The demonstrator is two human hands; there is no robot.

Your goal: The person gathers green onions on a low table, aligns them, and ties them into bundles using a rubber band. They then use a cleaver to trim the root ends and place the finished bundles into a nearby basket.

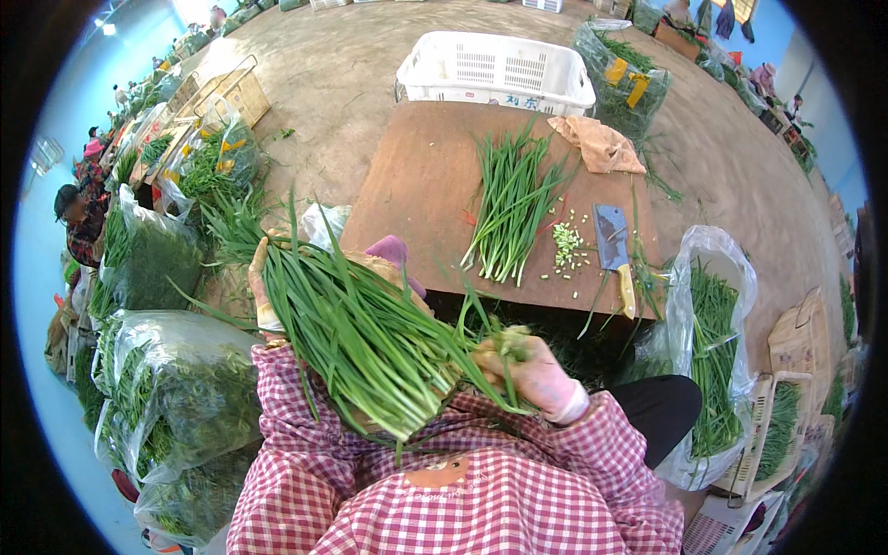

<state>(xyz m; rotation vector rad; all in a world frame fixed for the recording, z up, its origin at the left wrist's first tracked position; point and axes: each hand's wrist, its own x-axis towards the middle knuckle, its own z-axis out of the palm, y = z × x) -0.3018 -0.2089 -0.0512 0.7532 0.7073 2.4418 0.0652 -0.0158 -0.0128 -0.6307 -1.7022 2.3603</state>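
Note:
A large bunch of green leafy stalks, probably garlic chives point(361, 326), lies across my left forearm, pale cut ends towards my lap. My left hand point(262, 277), in a light glove, is under and behind the bunch at its leafy side, mostly hidden. My right hand point(531, 371), in a pale glove, is closed around a few loose green leaves point(510, 343) just right of the pale ends. On the brown board point(409, 173) ahead lie another bunch of chives point(513, 201), small chopped stem ends point(569, 243) and a cleaver point(612, 239) with a yellow handle.
A white plastic crate point(496, 69) and an orange cloth point(598, 143) are at the board's far edge. Bags of greens stand left point(180, 388) and right point(714, 347). A beige crate point(777, 430) of greens is at lower right. Other people point(87, 218) sit along the left side.

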